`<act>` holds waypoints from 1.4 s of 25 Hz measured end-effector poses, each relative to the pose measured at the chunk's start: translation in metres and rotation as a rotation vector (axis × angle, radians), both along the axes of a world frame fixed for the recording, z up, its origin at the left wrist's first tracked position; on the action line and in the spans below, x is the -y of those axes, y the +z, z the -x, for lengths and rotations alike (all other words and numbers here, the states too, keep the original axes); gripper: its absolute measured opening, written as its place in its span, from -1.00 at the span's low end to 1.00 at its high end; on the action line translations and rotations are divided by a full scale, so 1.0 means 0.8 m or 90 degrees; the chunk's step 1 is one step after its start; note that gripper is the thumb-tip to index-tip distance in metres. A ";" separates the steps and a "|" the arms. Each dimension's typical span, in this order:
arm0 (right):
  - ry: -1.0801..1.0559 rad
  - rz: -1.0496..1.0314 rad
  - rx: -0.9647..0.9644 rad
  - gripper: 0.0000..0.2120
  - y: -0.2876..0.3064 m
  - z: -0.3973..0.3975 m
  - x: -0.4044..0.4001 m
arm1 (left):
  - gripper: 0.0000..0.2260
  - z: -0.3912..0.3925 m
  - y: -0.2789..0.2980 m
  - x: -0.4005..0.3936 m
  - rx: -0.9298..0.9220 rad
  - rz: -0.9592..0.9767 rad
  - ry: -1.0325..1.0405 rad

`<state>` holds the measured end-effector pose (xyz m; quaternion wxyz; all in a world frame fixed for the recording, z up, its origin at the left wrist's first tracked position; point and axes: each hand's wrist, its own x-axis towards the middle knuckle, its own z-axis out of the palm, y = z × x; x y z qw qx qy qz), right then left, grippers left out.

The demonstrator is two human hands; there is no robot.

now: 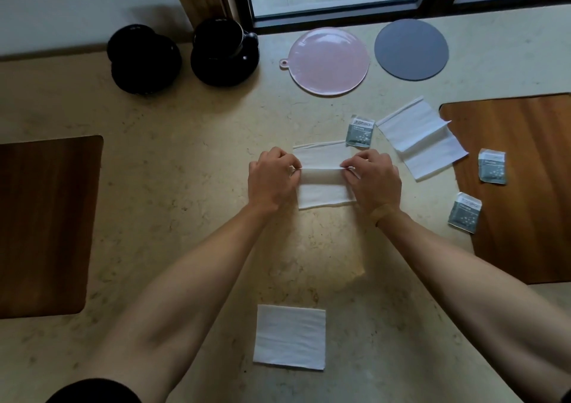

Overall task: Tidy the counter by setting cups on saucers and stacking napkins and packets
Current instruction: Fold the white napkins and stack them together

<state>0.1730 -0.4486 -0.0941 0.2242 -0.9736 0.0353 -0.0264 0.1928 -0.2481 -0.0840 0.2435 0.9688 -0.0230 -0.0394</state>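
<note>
A white napkin [321, 183] lies in the middle of the beige counter [200, 161]. My left hand [272, 178] pinches its left edge and my right hand [375, 180] pinches its right edge, lifting a crease across its middle. A second napkin [421, 138] lies unfolded to the right. A folded square napkin [289, 337] rests near me between my forearms. Three grey packets lie about: one [360, 131] just beyond the held napkin, two [492, 166] [465, 212] on the right wooden mat. At the back left, two black cups [136, 42] [217, 37] stand on black saucers [145, 74] [224, 68].
A pink round mat [328, 61] and a dark grey round mat [411, 49] lie by the window. Wooden placemats sit at the left [43, 226] and right [522, 186] sides of the counter. A window frame runs along the back.
</note>
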 end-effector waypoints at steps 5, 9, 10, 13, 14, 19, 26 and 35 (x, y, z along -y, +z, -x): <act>0.010 -0.039 -0.007 -0.93 0.011 0.024 -0.003 | -0.95 0.026 0.011 -0.004 0.003 0.050 -0.004; 0.006 -0.099 -0.067 -0.92 0.027 0.062 -0.006 | -0.98 0.064 0.023 -0.017 -0.042 0.145 -0.051; 0.006 -0.111 -0.082 -0.91 0.032 0.074 -0.008 | -0.98 0.074 0.028 -0.020 -0.053 0.157 -0.059; 0.009 -0.156 -0.125 -0.88 0.051 0.111 -0.014 | -0.97 0.108 0.045 -0.034 -0.116 0.202 -0.045; 0.010 -0.181 -0.139 -0.86 0.058 0.123 -0.017 | -0.96 0.119 0.050 -0.039 -0.137 0.217 -0.039; 0.006 -0.298 -0.199 -0.89 0.088 0.184 -0.030 | -0.98 0.172 0.073 -0.058 -0.205 0.333 0.060; -0.099 -0.615 -0.358 -0.84 0.095 0.261 -0.058 | -0.92 0.251 0.066 -0.075 -0.378 0.478 0.254; -0.155 -0.547 -0.423 -0.85 0.058 0.323 -0.087 | -0.74 0.321 0.055 -0.101 -0.496 0.555 0.312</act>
